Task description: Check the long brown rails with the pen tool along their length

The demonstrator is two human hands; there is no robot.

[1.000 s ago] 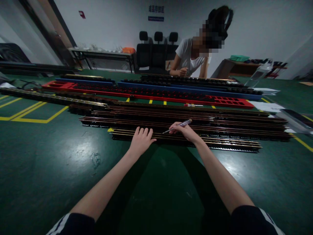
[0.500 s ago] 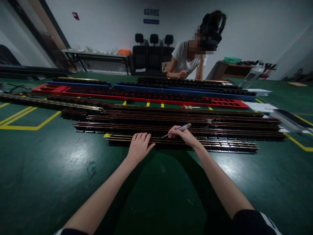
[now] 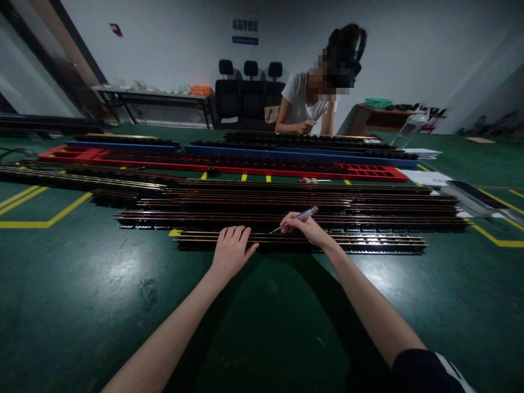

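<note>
My right hand (image 3: 307, 228) is closed around a slim screwdriver (image 3: 308, 213) with a clear handle. Its thin shaft slants down to the left, and the tip meets a long black strip with brass-coloured edges (image 3: 368, 241). On that same strip, left of the tip, rests my left hand (image 3: 231, 254), fingers stretched over the top and thumb apart. The strip lies lengthwise across the green surface in front of me. Just behind it are several similar dark strips (image 3: 245, 215) side by side. The exact spot under the tip is too small to make out.
Farther back lie a long red tray (image 3: 360, 172) of black parts, blue trays (image 3: 245, 147) and a second screwdriver (image 3: 314, 180). A person (image 3: 305, 98) leans on the far side. Papers (image 3: 426, 177) and a dark flat device (image 3: 475, 195) are at right.
The whole view has shifted slightly, so the background sits a little further left. Both hands keep their places on the strip, and the screwdriver stays in my right hand.
</note>
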